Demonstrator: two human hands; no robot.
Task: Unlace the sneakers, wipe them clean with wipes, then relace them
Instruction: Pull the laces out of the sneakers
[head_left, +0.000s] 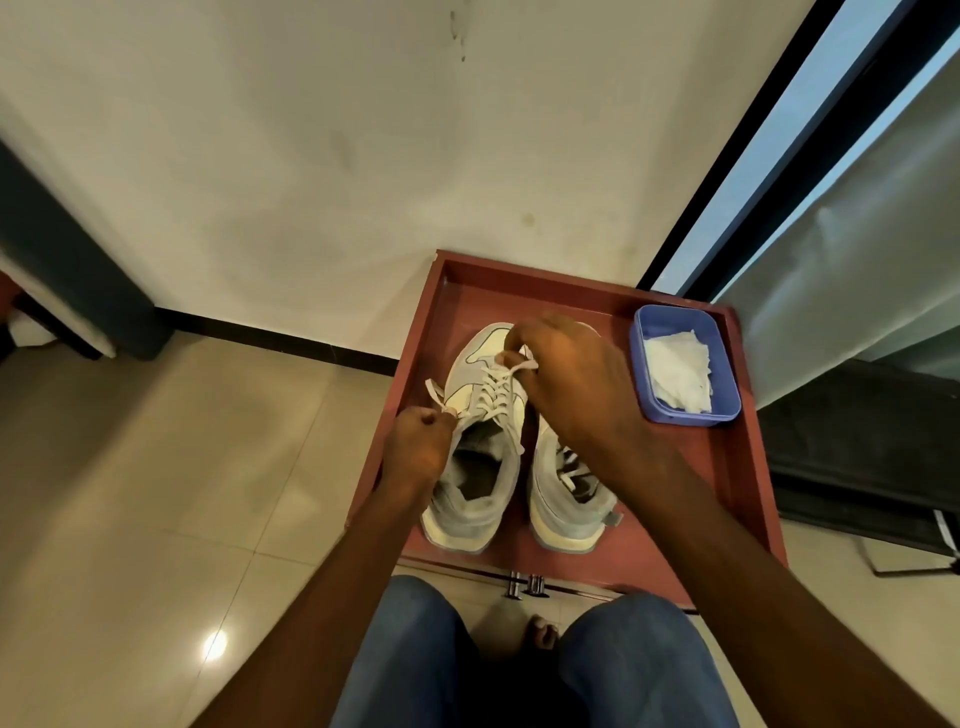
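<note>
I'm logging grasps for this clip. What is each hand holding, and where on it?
Both hold the white flat lace of the left grey sneaker: left hand pinches one loose end, right hand the other strand near the toe-side eyelets.

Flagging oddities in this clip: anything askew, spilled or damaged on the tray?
Nothing stands out. Both sneakers sit side by side in the red tray, wipes stay inside the blue tub, and each hand, left and right, pinches the lace.
</note>
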